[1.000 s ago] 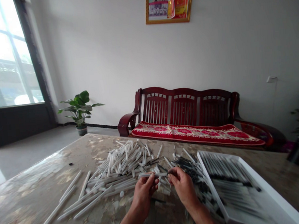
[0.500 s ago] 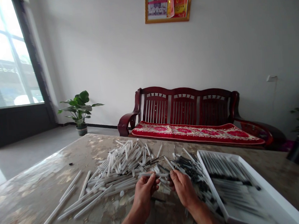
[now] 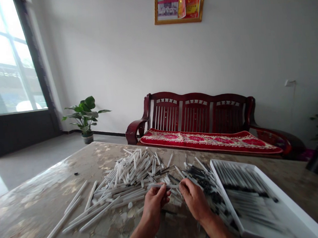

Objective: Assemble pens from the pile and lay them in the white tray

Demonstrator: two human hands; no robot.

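Note:
Between my two hands lies a slim whitish pen, held nearly level above the table. My left hand is closed, thumb and fingers pinching its left part. At the right end of the pen, my right hand has its fingers curled and closed; the fingertips are partly hidden. Just beyond the left hand spreads a big loose pile of white pen tubes. Close to my right hand is a heap of black pen parts, mixed with some white ones.
A white shallow tray at the right holds rows of pens with dark ends. Several separate tubes lie left on the patterned table. Behind stand a red wooden bench and a potted plant.
My right hand's fingers have shifted slightly and curled differently at the pen's end. The left hand keeps its pinch almost in place; the piles and tray look the same.

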